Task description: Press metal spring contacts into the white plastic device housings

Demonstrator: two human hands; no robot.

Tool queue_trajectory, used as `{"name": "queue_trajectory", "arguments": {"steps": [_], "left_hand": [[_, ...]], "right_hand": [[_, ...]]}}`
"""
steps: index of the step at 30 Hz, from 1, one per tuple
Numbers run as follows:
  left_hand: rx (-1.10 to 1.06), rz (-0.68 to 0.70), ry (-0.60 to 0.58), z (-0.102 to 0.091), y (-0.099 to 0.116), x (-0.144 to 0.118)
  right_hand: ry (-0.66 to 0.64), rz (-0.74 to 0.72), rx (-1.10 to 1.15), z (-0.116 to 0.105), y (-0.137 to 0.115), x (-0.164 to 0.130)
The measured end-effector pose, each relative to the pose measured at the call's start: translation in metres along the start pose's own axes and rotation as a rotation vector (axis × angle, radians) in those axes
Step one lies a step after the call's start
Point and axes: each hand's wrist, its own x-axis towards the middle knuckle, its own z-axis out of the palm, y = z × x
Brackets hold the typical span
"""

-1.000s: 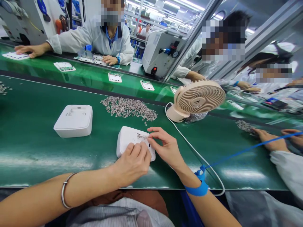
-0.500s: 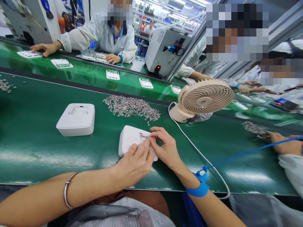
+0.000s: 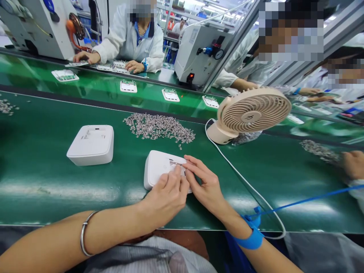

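No writing or brand can be read on the white rounded plastic housing (image 3: 159, 168), which lies on the green conveyor belt (image 3: 42, 178) near its front edge. The left hand (image 3: 166, 197) presses its fingers on the housing's near side; the right hand (image 3: 206, 185) pinches a small silvery metal part (image 3: 175, 163) on its top. Bare belt lies open between it and the second white plastic housing (image 3: 91, 144) to the left, with the heap of small silvery metal parts (image 3: 159, 128) behind and the beige desk fan (image 3: 250, 113) to the right.

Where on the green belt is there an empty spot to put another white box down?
Bare green belt lies left of the spare white box, and between that box and the box under the left hand and right hand. It is crowded by the metal parts pile, fan and its cord.
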Motion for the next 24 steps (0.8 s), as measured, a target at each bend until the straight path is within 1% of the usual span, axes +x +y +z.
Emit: {"name": "queue_trajectory", "arguments": {"steps": [3,11,24], "left_hand": [[-0.003,0.009,-0.007,-0.0002,0.0001,-0.0006],[0.010,-0.013,0.031,-0.0012,-0.0011,0.0005],[-0.011,-0.025,0.036,-0.0004,0.0005,0.0009]], "right_hand": [[-0.017,-0.006,-0.009,-0.0013,-0.0010,0.0006],[-0.024,0.003,-0.012,-0.0018,-0.0012,0.0005],[-0.074,-0.060,-0.042,-0.0034,-0.0007,0.0015]]}}
